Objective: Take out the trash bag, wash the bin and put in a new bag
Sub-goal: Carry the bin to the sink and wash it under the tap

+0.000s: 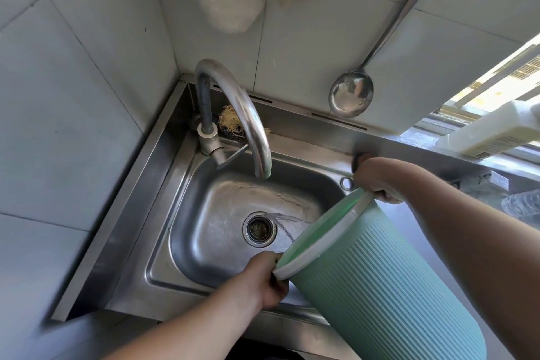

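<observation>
The ribbed green bin [394, 280], seemingly light, stiff and wet-slick, is tipped over the sink [163, 184], its rim gripped by curled fingers of the left hand [270, 280] and right hand [377, 181].

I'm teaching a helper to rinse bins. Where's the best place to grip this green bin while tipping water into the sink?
Probably the white rim, at two opposite points. The bin lies tilted with its mouth toward the sink, and its ribbed wall is wide and likely wet. The left hand grips the near rim from below-left, the right hand the far rim from the right, which steadies the pour.
</observation>
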Tool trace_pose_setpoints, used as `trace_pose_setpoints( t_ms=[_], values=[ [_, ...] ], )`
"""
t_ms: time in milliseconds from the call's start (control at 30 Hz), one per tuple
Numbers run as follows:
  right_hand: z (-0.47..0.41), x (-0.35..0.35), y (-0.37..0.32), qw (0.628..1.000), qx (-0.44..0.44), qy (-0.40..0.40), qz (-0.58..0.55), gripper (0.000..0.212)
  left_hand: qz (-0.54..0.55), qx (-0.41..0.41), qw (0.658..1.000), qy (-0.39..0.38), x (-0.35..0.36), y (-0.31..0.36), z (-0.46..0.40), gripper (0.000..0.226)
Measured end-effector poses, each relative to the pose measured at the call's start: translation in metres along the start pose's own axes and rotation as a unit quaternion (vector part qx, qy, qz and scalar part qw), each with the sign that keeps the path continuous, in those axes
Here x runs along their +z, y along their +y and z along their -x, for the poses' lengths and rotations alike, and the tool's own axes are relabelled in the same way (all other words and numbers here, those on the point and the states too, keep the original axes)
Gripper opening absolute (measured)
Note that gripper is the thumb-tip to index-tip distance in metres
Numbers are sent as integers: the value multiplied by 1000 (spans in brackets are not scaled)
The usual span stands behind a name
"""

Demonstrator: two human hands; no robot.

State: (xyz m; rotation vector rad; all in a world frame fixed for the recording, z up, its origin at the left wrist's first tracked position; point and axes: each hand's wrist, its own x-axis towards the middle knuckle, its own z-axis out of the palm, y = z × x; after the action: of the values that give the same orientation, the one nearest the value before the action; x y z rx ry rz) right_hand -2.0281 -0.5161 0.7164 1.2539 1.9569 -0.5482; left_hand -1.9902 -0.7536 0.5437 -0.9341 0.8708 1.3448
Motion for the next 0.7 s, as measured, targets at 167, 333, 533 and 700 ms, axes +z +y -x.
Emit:
trace_pose_setpoints(
  t_ms=[167,333,533,700],
  values=[
    [-6,-2,-4,1000,10,-9,-17,19,-13,-3,1000,-7,2,-3,5,30],
    [-6,-4,-10,998,29,5,-46,20,-20,-2,1000,-2,1,-3,10,35],
    [-7,-2,-22,998,39,3,-45,17,-13,-1,1000,5,-2,-1,15,34],
    [-8,1,-29,999,33,-11,-24,32,-1,-1,1000,2,-5,-1,19,37]
  ],
)
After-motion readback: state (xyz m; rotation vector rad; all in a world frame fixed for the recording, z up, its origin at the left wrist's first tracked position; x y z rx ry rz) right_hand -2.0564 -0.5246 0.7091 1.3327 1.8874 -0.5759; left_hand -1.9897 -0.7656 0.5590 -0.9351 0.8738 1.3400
